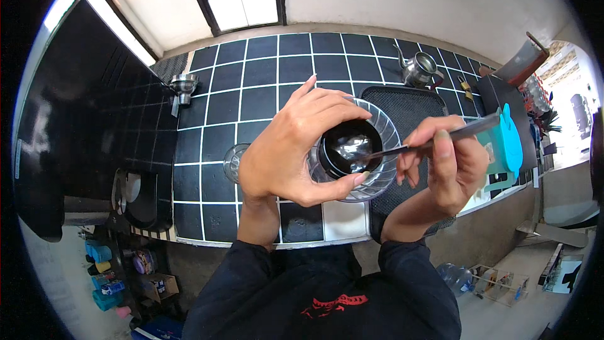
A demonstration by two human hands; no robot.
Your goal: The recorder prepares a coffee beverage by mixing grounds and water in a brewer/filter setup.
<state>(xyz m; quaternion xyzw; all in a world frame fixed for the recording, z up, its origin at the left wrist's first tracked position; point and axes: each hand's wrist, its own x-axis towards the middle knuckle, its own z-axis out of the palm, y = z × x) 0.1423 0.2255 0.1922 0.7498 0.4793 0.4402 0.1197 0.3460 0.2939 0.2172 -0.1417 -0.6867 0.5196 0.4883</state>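
Observation:
My left hand (306, 146) curves round a dark round cup (330, 163) and grips its rim between thumb and fingers. Dark, glossy liquid (354, 144) shows inside the cup. Under and around the cup is a ribbed clear glass dish (389, 137); whether the two touch is hidden. Between the thumb and fingers of my right hand (446, 160) is the handle of a metal utensil (434, 142), whose tip reaches into the cup; its end is hard to make out. A small clear glass (232, 163) stands left of my left hand, partly covered by it.
On the black-tiled counter (222, 104) are a steel kettle (420, 68) at the back right, a black textured mat (401, 99), and a metal cup-like vessel (184, 86) at the left. A pitcher with a turquoise lid (512, 139) stands at the right, near a brass padlock (466, 89).

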